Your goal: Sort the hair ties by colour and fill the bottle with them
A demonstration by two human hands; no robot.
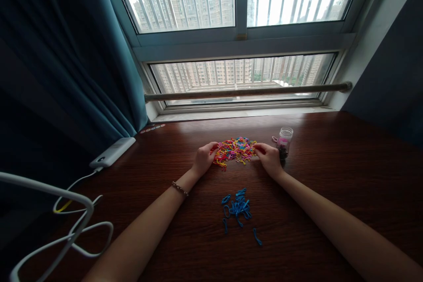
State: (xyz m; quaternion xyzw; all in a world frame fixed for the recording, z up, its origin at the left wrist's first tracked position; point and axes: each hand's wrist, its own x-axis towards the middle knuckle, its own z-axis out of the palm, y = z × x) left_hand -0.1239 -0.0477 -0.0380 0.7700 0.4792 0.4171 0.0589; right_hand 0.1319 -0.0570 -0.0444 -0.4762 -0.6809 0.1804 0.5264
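Observation:
A loose heap of small multicoloured rubber bands (235,150) lies on the brown table, mostly pink, yellow and red with some blue among them. At its left edge is my left hand (203,159), its fingers bent and drawn together against the bands. My right hand (269,158) is at the right edge, thumb and fingertips closed in a pinch by the bands. Whatever either hand grips is too small to make out. Nearer to me, between my forearms, sits a smaller group of blue rubber bands (240,207), with one blue band (257,237) apart from it.
Just beyond my right hand stands an open clear jar (285,137) with dark and pink contents. On the left are a white power bank (113,152), a looped white cable (84,229) and a blue curtain (109,75). A window with a rail (244,93) borders the table's far side.

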